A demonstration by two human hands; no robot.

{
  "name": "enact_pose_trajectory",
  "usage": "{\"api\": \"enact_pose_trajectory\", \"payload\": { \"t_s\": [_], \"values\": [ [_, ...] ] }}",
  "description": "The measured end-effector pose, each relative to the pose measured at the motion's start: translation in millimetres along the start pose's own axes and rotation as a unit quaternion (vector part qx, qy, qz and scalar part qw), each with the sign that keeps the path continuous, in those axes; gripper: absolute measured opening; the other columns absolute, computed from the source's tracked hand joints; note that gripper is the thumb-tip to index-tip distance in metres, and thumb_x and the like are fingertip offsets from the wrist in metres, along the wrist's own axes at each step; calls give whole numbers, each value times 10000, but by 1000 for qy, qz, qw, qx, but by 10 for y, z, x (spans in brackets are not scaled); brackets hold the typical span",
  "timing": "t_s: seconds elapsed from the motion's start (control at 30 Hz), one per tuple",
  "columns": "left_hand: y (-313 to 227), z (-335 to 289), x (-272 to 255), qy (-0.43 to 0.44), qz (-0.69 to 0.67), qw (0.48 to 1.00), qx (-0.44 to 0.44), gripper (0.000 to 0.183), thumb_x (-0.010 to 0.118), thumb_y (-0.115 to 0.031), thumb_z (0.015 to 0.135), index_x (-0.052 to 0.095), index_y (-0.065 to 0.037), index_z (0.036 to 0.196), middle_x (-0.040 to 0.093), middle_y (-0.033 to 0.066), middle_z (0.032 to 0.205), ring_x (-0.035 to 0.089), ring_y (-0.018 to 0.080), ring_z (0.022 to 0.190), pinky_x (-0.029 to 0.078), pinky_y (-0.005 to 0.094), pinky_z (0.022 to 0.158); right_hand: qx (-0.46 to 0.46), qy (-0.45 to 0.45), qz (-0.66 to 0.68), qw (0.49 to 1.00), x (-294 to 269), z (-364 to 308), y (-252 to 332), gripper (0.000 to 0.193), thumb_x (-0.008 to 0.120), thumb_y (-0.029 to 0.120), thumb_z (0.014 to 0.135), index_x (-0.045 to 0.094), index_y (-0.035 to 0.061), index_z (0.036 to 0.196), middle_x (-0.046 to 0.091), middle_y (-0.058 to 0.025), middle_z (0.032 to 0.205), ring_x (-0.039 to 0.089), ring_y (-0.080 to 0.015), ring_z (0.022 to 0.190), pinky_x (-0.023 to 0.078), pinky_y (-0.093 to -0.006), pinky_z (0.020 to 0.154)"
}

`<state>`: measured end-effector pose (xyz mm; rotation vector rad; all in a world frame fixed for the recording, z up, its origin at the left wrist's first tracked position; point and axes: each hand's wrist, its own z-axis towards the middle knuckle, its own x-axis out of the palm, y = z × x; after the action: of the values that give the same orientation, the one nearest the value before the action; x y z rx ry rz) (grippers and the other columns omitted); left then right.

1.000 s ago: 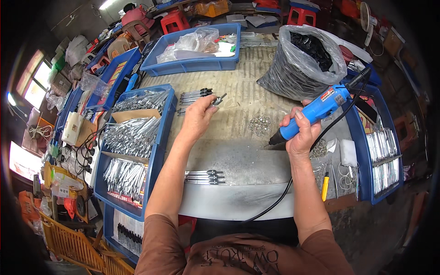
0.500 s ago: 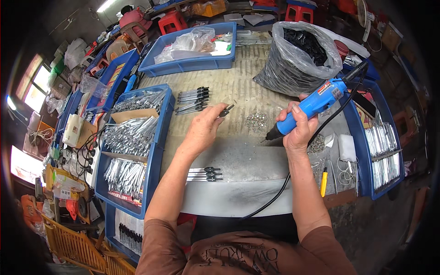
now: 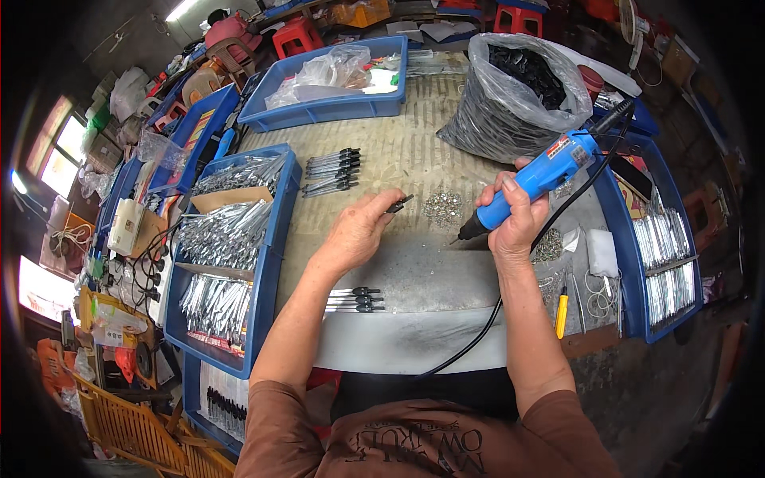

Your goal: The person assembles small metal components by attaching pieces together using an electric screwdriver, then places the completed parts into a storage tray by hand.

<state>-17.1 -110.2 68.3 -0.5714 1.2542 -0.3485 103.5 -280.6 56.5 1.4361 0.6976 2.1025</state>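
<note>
My left hand (image 3: 356, 229) is closed, its thumb and fingers pinching a small black-ended piece (image 3: 401, 204) whose rear part the hand hides. In my right hand (image 3: 518, 217) is a blue electric screwdriver (image 3: 539, 177), its black nose slanting down to the left and a cable running from its back end. The thin bit hangs near the small loose screws (image 3: 443, 209) heaped on the table. Ahead of my left hand lies a row of silver rods with black ends (image 3: 333, 170). A smaller group of similar rods (image 3: 356, 299) rests at the table's near edge.
A divided blue crate (image 3: 271, 263) full of metal rods stands on the left. Another blue crate (image 3: 637, 311) holds rods at the right. Behind are a bag of black parts (image 3: 502, 119) and a blue tray (image 3: 319, 115). A yellow-handled screwdriver (image 3: 562, 315) lies near the right edge.
The black-ended piece in my left hand has turned and dropped slightly. My right hand has shifted a little left with the electric screwdriver. The whole view has moved slightly.
</note>
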Motion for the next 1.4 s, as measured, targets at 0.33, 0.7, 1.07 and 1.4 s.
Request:
{"api": "enact_pose_trajectory", "payload": {
  "t_s": [0.33,0.7,1.07,1.4],
  "values": [
    [36,-12,49,-22,-2,999,32,266,527,-45,812,499,-79,1074,580,139,931,559,308,872,436,355,740,2,-3,1,1000,-1,-6,0,393,596,71,717,400,-11,1048,486,-82,755,529,-181,511,466,-316,467],
    [31,-99,116,-145,132,974,109,189,653,-204,731,534,-67,784,572,79,696,575,273,579,443,353,500,3,-1,-5,1000,-4,-2,-10,383,595,60,721,402,-20,1042,489,-81,746,524,-176,499,461,-314,467],
    [-31,-175,152,-194,170,955,147,200,700,-208,644,548,-78,656,537,54,585,546,229,475,412,320,424,2,-4,-6,1000,-2,-4,-4,383,596,65,719,404,-21,1039,490,-80,735,525,-177,499,459,-316,470],
    [-2,-193,163,-168,166,961,144,198,683,-190,684,553,-64,762,533,63,632,551,241,512,425,327,449,4,-5,0,1000,9,-6,5,379,586,60,718,400,-14,1040,486,-81,726,526,-180,502,460,-318,468]
  ]
}}
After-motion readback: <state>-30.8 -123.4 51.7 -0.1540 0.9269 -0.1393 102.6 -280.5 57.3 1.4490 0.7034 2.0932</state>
